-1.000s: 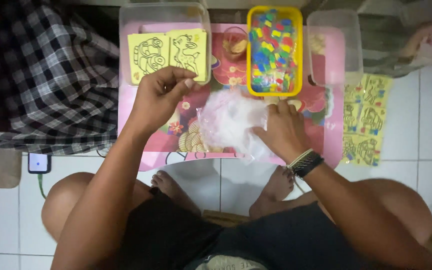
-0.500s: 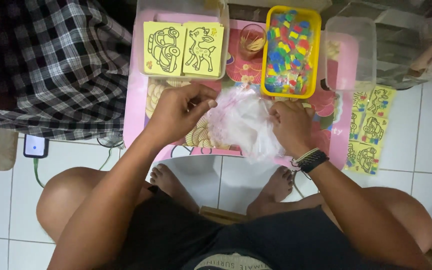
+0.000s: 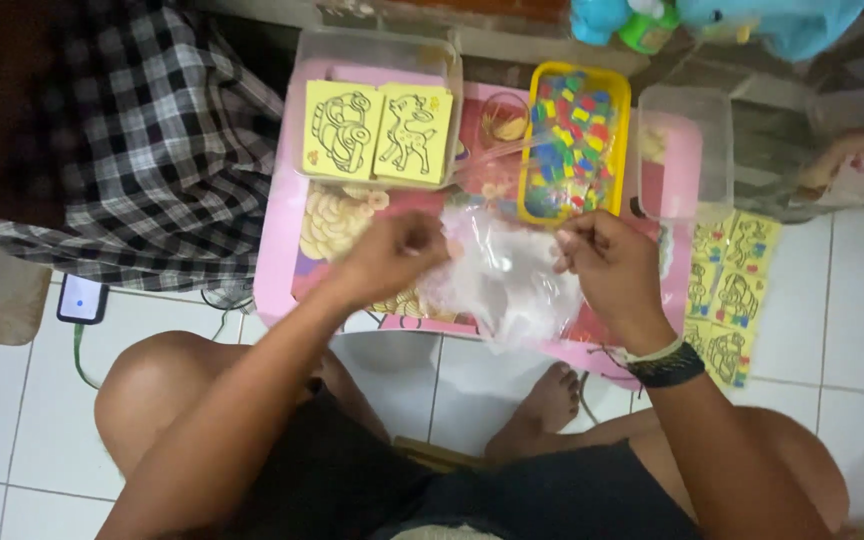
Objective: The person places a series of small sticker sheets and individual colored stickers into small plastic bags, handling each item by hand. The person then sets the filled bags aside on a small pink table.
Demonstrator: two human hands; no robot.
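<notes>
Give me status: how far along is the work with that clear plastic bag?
Done: yellow picture cards sit in a clear container, and the yellow tray holds coloured pieces. In hand: left hand and right hand both grip the clear plastic bag over the pink table. Left: the bag's contents are unclear; more yellow sheets lie on the floor.

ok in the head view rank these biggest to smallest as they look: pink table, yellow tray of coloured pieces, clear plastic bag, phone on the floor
1. pink table
2. clear plastic bag and yellow tray: look close in size, unsure, since the bag is crumpled and nearer the camera
3. phone
</notes>
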